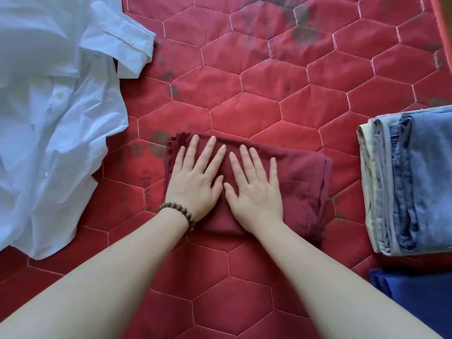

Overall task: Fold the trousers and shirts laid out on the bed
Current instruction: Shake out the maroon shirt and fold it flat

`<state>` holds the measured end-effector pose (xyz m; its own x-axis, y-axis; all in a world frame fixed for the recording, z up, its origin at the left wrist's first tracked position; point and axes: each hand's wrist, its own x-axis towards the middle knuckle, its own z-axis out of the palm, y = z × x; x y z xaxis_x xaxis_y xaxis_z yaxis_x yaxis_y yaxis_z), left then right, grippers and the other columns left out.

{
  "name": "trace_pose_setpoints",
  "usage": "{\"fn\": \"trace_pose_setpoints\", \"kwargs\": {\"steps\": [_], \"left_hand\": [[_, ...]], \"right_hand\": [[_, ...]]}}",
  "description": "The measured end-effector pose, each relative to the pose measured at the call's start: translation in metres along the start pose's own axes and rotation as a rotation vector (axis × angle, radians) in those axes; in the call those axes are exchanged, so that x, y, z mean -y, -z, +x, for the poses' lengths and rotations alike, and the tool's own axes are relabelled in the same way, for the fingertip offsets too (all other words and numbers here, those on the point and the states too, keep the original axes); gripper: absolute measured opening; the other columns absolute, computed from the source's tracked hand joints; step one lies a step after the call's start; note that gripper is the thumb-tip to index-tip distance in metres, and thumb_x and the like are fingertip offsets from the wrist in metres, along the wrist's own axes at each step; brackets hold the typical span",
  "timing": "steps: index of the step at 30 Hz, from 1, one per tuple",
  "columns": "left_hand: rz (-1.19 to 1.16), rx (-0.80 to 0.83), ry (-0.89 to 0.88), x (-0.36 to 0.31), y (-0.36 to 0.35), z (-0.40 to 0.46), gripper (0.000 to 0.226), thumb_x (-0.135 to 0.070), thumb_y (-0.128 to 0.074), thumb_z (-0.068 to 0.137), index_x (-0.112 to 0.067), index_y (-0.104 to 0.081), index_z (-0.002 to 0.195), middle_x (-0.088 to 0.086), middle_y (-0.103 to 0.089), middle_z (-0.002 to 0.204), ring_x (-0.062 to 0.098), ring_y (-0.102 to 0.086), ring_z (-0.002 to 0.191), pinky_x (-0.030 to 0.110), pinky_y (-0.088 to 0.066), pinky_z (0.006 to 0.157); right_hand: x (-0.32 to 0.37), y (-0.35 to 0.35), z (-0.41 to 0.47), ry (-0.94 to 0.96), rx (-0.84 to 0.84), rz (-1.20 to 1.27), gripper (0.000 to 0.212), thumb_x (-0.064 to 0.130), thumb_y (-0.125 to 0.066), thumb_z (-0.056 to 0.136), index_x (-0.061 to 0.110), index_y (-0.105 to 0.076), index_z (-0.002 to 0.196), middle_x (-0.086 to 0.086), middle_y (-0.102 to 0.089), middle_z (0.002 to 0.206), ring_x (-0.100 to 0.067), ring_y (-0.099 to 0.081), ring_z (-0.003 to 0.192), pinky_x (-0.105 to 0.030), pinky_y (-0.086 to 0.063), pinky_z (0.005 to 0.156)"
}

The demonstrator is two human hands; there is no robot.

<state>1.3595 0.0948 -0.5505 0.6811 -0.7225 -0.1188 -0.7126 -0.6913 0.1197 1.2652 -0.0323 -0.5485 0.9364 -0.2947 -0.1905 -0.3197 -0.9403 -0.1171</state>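
A dark red garment (303, 182) lies folded into a compact rectangle in the middle of the bed. My left hand (195, 182), with a bead bracelet at the wrist, presses flat on its left part, fingers straight and spread. Beside it, my right hand (254, 189) presses flat on the garment's middle, thumbs nearly touching. A white button shirt (49, 118) lies spread out and rumpled at the left, one cuffed sleeve folded across its top.
The bed carries a red quilted cover (269, 81) with hexagon stitching and dark stains. At the right edge sits a stack of folded jeans (415, 182) with a cream piece among them. A blue cloth (415, 294) lies at the lower right.
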Motion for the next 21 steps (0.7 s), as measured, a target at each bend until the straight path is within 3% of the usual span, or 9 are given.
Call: {"fn": "trace_pose_setpoints", "kwargs": {"steps": [2,6,10,13,16,19,21], "left_hand": [[-0.037,-0.013,0.055,0.000,-0.001,-0.003,0.062,-0.046,-0.032,0.093,-0.027,-0.026,0.152,0.004,-0.017,0.161,0.034,-0.009,0.148,0.051,-0.011,0.119],[-0.076,-0.012,0.078,0.001,-0.001,-0.003,0.064,-0.048,-0.033,0.091,-0.029,-0.026,0.152,0.003,-0.015,0.161,0.035,-0.007,0.148,0.052,-0.010,0.119],[-0.146,-0.012,0.104,0.004,0.000,-0.002,0.064,-0.050,-0.035,0.090,-0.033,-0.026,0.151,0.006,-0.009,0.162,0.035,-0.002,0.148,0.056,-0.004,0.118],[-0.168,-0.018,0.252,0.005,0.003,-0.004,0.063,-0.056,-0.037,0.089,-0.043,-0.022,0.149,0.013,0.003,0.161,0.042,0.007,0.146,0.057,0.003,0.116],[-0.226,-0.036,0.391,-0.001,0.008,-0.007,0.061,-0.056,-0.049,0.090,-0.044,-0.030,0.147,0.022,-0.003,0.159,0.045,-0.004,0.145,0.054,-0.010,0.117],[-0.167,-0.069,0.451,-0.010,0.018,-0.010,0.059,-0.053,-0.056,0.087,-0.045,-0.039,0.143,0.023,-0.023,0.152,0.042,-0.033,0.131,0.051,-0.035,0.100],[-0.261,-0.063,0.517,-0.012,0.023,-0.012,0.056,-0.050,-0.059,0.088,-0.046,-0.041,0.141,0.021,-0.028,0.146,0.040,-0.040,0.120,0.047,-0.044,0.092]], "right_hand": [[-0.026,-0.001,-0.013,-0.032,-0.026,-0.009,0.066,0.055,-0.032,0.092,0.029,-0.024,0.152,-0.002,-0.016,0.161,-0.020,-0.013,0.149,-0.056,-0.002,0.118],[-0.070,0.001,-0.038,-0.267,-0.031,0.019,0.066,0.057,-0.030,0.092,0.033,-0.021,0.152,-0.003,-0.012,0.162,-0.021,-0.010,0.149,-0.057,-0.006,0.117],[-0.072,0.003,-0.039,-0.316,-0.070,0.095,0.062,0.054,-0.026,0.094,0.034,-0.021,0.152,-0.005,-0.006,0.162,-0.020,-0.004,0.149,-0.054,-0.006,0.119],[-0.072,0.007,-0.044,-0.474,-0.096,0.151,0.071,0.065,-0.033,0.092,0.034,-0.016,0.153,-0.016,0.004,0.161,-0.031,-0.001,0.149,-0.050,-0.007,0.120],[-0.063,0.013,-0.049,-0.654,-0.060,0.205,0.080,0.070,-0.043,0.086,0.037,-0.014,0.153,-0.024,-0.004,0.159,-0.034,-0.005,0.148,-0.047,-0.009,0.119],[-0.052,0.024,-0.044,-0.669,-0.105,0.234,0.072,0.061,-0.056,0.085,0.039,-0.029,0.148,-0.021,-0.028,0.150,-0.034,-0.025,0.137,-0.048,-0.025,0.109],[-0.051,0.030,-0.042,-0.692,-0.115,0.322,0.070,0.055,-0.062,0.084,0.040,-0.034,0.146,-0.017,-0.032,0.142,-0.035,-0.036,0.126,-0.046,-0.035,0.102]]}}
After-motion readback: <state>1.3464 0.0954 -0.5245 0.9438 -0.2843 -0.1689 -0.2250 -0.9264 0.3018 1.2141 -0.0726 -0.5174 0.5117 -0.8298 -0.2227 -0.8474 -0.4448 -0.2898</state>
